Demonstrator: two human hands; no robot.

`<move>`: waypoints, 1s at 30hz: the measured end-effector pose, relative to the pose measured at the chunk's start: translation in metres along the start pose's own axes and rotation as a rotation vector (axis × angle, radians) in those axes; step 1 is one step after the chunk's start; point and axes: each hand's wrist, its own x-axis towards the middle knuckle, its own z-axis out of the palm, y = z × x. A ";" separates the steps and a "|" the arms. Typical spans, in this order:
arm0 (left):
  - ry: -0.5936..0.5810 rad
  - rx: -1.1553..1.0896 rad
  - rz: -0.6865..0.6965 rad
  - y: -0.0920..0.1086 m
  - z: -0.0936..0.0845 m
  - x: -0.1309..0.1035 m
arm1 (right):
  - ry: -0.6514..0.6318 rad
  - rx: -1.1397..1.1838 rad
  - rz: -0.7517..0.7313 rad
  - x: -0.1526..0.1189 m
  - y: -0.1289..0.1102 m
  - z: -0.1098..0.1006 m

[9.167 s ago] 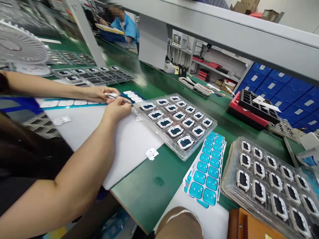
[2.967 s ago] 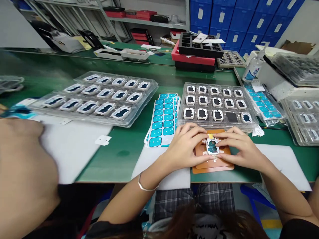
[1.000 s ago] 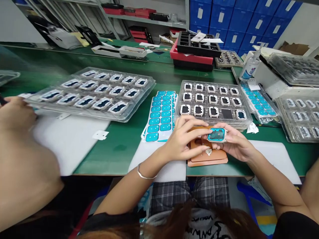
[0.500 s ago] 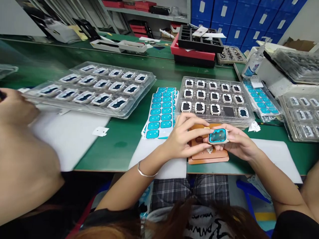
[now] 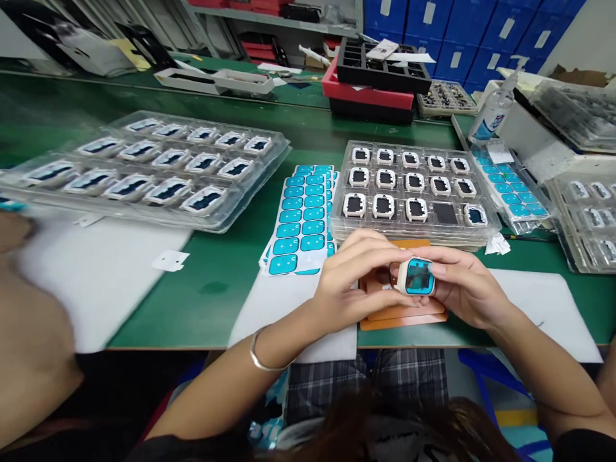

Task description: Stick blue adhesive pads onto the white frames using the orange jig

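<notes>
In the head view, the left hand [image 5: 349,279] and right hand [image 5: 469,285] are pinching one white casing [image 5: 419,282] from opposite sides, seemingly steadying it with its blue face showing, above an orange block [image 5: 378,316]. Beyond them, a clear tray [image 5: 414,231] is holding fourteen frames, probably pocketed to prevent knocking; farther left, another tray [image 5: 144,216] is holding fifteen. Overlapping blue-patterned sheets [image 5: 301,218] are lying between, uncountable

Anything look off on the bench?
Minor clutter only. Crumpled white scrap sits loose by the clear plastic tray's front right corner. Thin white cut-out straddles the left white sheet's edge. Blue-printed label sheets are stacked unevenly. No visible spill or damage.
</notes>
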 end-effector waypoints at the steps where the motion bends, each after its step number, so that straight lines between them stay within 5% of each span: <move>1: -0.007 0.018 0.006 0.000 -0.001 0.000 | 0.006 0.001 0.008 -0.001 0.001 0.000; 30: -0.023 0.147 0.080 0.009 -0.001 0.001 | 0.156 -0.147 0.003 -0.010 0.008 0.001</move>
